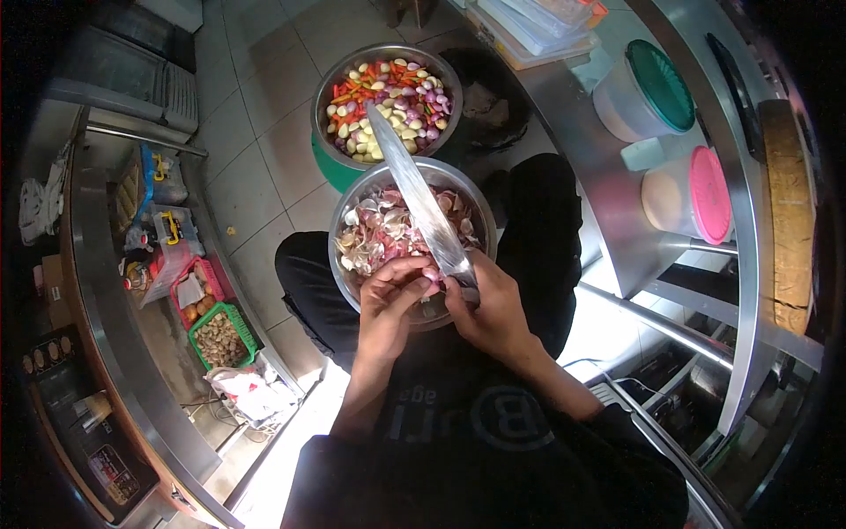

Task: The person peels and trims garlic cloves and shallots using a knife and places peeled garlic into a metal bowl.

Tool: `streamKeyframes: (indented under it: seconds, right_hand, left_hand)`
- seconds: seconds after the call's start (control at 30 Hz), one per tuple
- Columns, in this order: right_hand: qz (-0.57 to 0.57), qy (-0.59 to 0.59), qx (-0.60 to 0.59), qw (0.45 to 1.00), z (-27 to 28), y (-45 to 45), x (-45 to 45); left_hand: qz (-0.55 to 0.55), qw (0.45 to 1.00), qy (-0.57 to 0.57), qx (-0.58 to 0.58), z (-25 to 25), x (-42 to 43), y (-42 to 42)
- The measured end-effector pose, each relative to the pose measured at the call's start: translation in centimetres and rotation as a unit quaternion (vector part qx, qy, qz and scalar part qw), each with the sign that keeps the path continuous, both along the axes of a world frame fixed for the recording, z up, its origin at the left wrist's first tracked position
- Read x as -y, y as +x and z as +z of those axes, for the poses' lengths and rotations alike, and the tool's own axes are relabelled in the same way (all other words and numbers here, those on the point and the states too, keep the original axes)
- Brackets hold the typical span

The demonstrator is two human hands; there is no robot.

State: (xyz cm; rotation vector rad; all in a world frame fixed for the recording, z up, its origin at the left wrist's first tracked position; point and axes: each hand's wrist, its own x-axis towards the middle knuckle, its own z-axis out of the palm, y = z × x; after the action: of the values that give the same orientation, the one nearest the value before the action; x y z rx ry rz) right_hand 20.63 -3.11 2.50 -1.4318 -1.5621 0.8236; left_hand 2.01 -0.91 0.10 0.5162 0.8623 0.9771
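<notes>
My left hand pinches a small pinkish shallot between thumb and fingers. In my right hand is a large knife, its wide blade slanting up and away to the left. The knife's handle is mostly hidden by my fingers, and my right thumb is close to the shallot. Both hands are over the near rim of a metal bowl that holds papery skins and peelings. Just beyond it, a second metal bowl contains peeled garlic cloves, shallots and red chillies.
On the right, a steel shelf carries a green-lidded tub and a pink-lidded tub. At left, a low shelf holds a green basket and a red basket. Tiled floor lies between.
</notes>
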Motion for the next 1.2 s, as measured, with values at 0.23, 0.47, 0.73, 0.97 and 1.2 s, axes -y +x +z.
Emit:
streamKeyframes:
  seconds: [0.23, 0.47, 0.73, 0.97, 1.2]
  right_hand:
    - [0.006, -0.007, -0.029, 1.0, 0.2, -0.2, 0.0]
    - [-0.025, -0.025, -0.052, 0.998, 0.2, 0.6, -0.2]
    - [0.069, -0.013, -0.046, 0.996, 1.7, 0.9, -0.1]
    - [0.071, -0.025, 0.01, 0.997, 1.1, 0.5, 0.1]
    - [0.031, -0.014, -0.012, 0.999, 1.0, 0.4, -0.2]
  left_hand:
    - [0.005, 0.997, 0.063, -0.044, -0.2, 0.2, 0.5]
    - [-0.014, 1.0, 0.009, 0.01, 0.1, 0.3, -0.2]
    - [-0.001, 0.998, 0.051, 0.029, -0.4, 0.0, -0.2]
    - [-0.003, 0.997, 0.074, -0.029, -0.5, 0.3, -0.1]
    - [-0.029, 0.999, 0.03, -0.003, 0.0, 0.1, -0.3]
